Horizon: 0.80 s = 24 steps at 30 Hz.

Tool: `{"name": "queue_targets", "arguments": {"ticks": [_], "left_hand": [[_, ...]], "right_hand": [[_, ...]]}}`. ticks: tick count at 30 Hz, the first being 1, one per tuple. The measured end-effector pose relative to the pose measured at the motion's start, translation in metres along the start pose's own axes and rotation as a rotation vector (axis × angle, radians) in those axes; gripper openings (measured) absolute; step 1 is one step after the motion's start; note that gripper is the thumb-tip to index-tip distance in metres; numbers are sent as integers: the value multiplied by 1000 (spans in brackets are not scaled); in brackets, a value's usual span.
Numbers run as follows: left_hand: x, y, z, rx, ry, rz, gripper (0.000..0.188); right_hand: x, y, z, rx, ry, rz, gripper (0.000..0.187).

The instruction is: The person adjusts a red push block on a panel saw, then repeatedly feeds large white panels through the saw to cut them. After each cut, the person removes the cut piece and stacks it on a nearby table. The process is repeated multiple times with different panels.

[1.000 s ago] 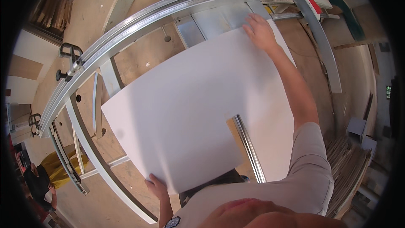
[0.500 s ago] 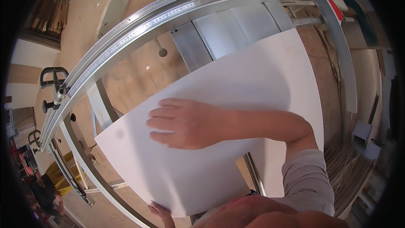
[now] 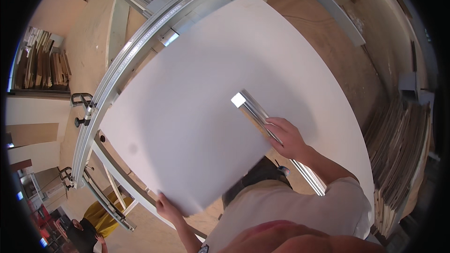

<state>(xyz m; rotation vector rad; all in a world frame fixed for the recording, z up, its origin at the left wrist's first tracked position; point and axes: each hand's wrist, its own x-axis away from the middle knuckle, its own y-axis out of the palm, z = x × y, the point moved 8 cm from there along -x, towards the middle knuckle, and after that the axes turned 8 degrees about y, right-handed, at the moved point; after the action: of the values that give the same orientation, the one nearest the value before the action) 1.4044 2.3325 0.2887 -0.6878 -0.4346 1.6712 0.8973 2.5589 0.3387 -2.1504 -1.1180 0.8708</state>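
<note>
A large white panel [image 3: 187, 98] fills the middle of the view, with a narrow notch running in from its near side. Inside that notch shows a shiny metal rail [image 3: 255, 107], whose bright square end faces the panel's middle. My right hand [image 3: 288, 140] lies across the rail with its fingers bent round it; part of the grip is hidden. At the panel's near left corner, my left hand [image 3: 168, 210] holds the edge, thumb on top and the other fingers mostly hidden underneath.
A silver fence with a scale [image 3: 140, 42] runs along the far left, bearing a black-handled clamp [image 3: 83, 105]. Stacked boards [image 3: 403, 164] stand at the right, with more wood pieces [image 3: 44, 63] at the left. Another person [image 3: 79, 234] is at the lower left.
My right hand has left the panel's surface and moved right and nearer, onto the metal rail. My left hand stays at the near corner. The view has shifted, showing more of the notch.
</note>
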Motion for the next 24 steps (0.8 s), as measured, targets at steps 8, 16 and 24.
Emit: {"name": "queue_targets", "arguments": {"ticks": [8,16,24], "left_hand": [[43,-45,87,-22,560,257,41],[436,139,197,131,1112,-802,32],[881,201,225,41,1628,-587,42]], "right_hand": [[324,-40,44,-45,362,439,31],[786,-136,197,337,1074,951,31],[1320,-264,434,456,1835,840,59]]}}
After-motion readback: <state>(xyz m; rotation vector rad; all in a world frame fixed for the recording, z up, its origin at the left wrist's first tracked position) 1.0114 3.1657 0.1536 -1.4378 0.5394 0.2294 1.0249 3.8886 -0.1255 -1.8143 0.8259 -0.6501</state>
